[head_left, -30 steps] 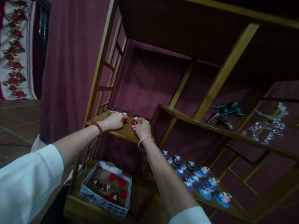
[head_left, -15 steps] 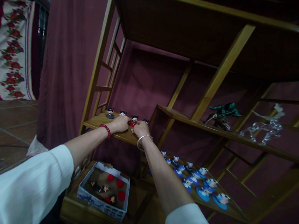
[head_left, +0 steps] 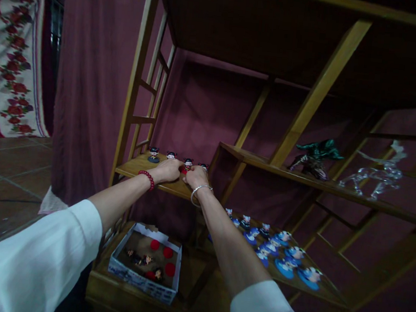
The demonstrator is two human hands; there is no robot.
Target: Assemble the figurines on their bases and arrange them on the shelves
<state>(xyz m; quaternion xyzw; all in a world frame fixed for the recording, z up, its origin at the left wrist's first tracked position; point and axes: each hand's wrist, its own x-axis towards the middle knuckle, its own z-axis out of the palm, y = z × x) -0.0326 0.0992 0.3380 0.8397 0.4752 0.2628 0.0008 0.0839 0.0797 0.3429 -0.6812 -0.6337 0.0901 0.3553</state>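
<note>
Both hands reach to the small upper-left shelf (head_left: 133, 167), where doll figurines with dark hair stand in a row. Between the fingers is a figurine with a red base (head_left: 188, 165). My left hand (head_left: 169, 171) closes on its left side, and my right hand (head_left: 195, 176) pinches at its right; the exact fingertip contact is partly hidden. A figurine on a dark base (head_left: 153, 155) stands at the shelf's left end. Another figurine (head_left: 171, 156) shows its head behind my left hand, and one more figurine (head_left: 203, 166) is mostly covered by my right hand.
Below, an open cardboard box (head_left: 140, 283) holds figurines and red discs. Blue-based figurines (head_left: 285, 267) crowd the lower right shelf. A green dragon-like ornament (head_left: 316, 156) and a clear glass animal (head_left: 375, 174) stand on the middle shelf. A wooden post (head_left: 325, 89) rises beside them.
The camera view has shifted slightly. Both hands stay around the red-based figurine with hardly any visible movement.
</note>
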